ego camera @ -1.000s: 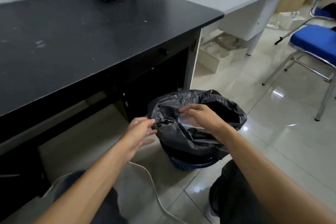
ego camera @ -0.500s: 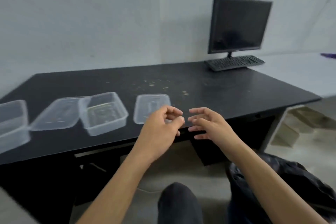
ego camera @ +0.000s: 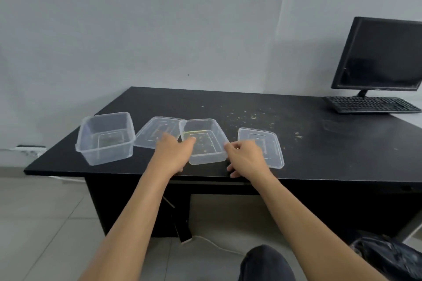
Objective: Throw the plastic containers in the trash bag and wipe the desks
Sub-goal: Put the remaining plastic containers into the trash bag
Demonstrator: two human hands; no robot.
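Head view: on a black table [ego camera: 319, 155], a clear plastic container [ego camera: 205, 143] flecked with food scraps sits between both hands. The left hand [ego camera: 173, 154] grips its left wall, thumb inside. The right hand [ego camera: 247, 159], fingers curled, touches its right corner; grip unclear.

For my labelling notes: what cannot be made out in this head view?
In the head view:
trash bag: blurred, cut by the bottom-right edge.
monitor: right side cut by the frame edge.
left hand, right hand: their backs hide the fingertips; grip on middle container unclear.
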